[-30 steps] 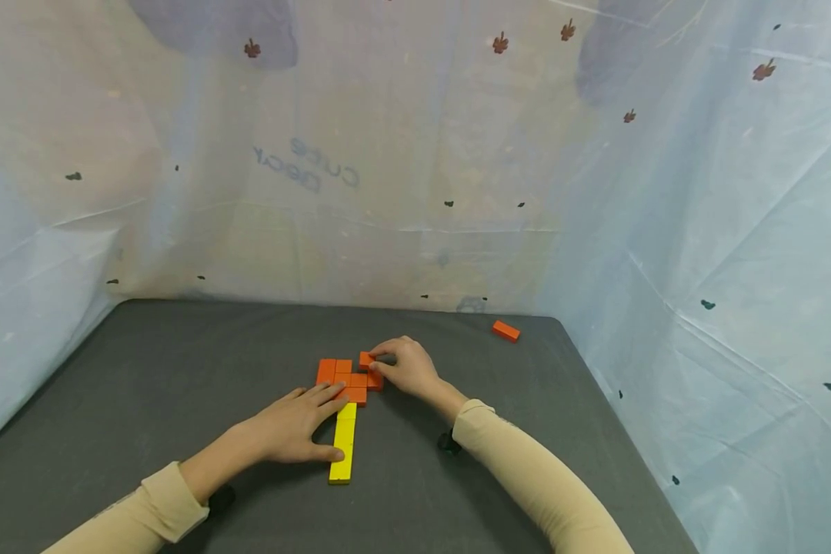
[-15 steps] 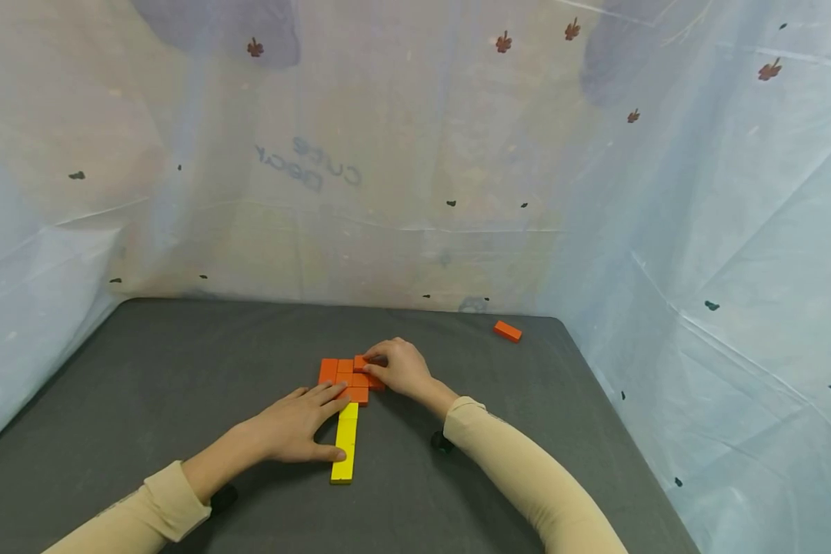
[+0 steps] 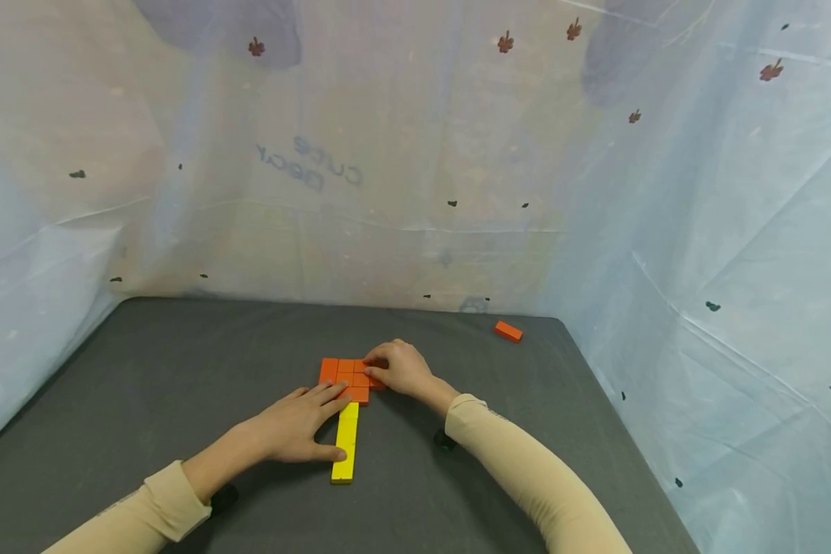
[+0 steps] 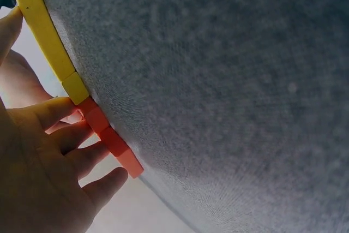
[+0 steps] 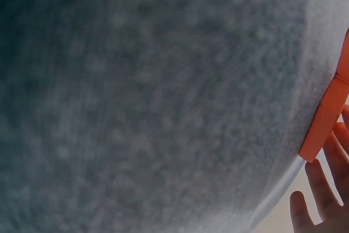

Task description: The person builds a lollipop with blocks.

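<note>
Orange blocks [image 3: 328,369] lie flat against one another on the dark table, with a yellow strip of two blocks [image 3: 345,438] running from their near side towards me. My left hand [image 3: 291,427] spreads over this shape, straight fingertips touching the orange blocks and thumb on the yellow strip. In the left wrist view, those fingers reach to the orange row's side [image 4: 113,141]. My right hand [image 3: 405,369] pinches an orange block [image 3: 362,366] at the far right corner of the group, partly hidden by its fingers. An orange side face [image 5: 322,126] shows beside the right fingers in the right wrist view.
A single orange block [image 3: 508,331] lies apart near the far right corner of the table [image 3: 215,346]. Pale plastic sheeting [image 3: 388,254] with small leaf marks rises behind the table and along both sides.
My right hand has slid its orange block left and slightly nearer, closing the gap to the other orange blocks. My left hand stays where it was.
</note>
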Available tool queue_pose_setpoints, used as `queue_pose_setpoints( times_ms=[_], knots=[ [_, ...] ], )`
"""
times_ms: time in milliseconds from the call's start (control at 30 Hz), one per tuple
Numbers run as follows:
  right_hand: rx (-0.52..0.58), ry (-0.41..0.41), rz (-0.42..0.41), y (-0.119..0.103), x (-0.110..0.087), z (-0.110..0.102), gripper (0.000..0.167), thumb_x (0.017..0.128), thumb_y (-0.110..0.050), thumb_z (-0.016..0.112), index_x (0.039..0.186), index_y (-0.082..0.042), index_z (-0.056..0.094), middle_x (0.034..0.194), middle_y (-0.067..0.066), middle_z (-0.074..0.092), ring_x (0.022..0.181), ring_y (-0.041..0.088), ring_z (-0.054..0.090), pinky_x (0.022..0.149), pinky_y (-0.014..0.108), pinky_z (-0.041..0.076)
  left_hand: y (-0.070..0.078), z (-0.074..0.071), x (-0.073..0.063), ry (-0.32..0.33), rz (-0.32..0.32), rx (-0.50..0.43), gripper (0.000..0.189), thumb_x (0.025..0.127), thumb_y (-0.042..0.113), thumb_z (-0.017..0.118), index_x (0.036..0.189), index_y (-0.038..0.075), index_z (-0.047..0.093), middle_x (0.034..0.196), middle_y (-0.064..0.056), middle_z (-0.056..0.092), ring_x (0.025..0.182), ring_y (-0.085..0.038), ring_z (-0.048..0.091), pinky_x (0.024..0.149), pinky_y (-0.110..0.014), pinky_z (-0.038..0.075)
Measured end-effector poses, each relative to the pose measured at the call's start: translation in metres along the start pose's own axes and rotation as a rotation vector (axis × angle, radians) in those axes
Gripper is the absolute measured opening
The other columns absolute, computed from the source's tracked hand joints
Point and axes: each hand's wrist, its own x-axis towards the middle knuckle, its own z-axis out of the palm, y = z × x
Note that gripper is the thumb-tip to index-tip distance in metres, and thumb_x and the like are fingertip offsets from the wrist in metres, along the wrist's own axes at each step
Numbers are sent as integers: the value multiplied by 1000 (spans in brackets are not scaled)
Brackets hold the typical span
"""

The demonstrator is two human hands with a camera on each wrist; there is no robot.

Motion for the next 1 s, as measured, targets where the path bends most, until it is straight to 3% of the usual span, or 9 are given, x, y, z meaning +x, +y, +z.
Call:
queue_pose_setpoints(
  times_ms=[533, 767, 1000],
  knots=[
    [4, -3, 0, 1, -2, 3, 26, 93, -35, 63, 115, -23, 71, 120, -8, 66, 111, 14, 57, 95, 33, 48, 1, 1, 0, -9, -1, -11, 100, 73, 83, 49, 152, 23, 31, 160, -1, 21, 146, -27, 23, 112, -59, 25],
    [114, 22, 3, 3, -9, -15, 25, 93, -31, 63, 115, -20, 72, 122, -5, 65, 113, 17, 56, 98, 39, 47, 3, -1, -1, -6, 1, -7, 102, 74, 83, 49, 152, 20, 30, 159, -5, 23, 146, -29, 22, 112, -60, 24],
    [160, 72, 27, 29, -18, -37, 28, 92, -28, 65, 117, -16, 70, 127, -3, 63, 123, 22, 52, 107, 47, 38, 3, 0, -1, 5, -7, -4, 102, 74, 83, 49, 153, 21, 28, 160, -3, 22, 146, -29, 23, 112, -59, 24]
  ],
)
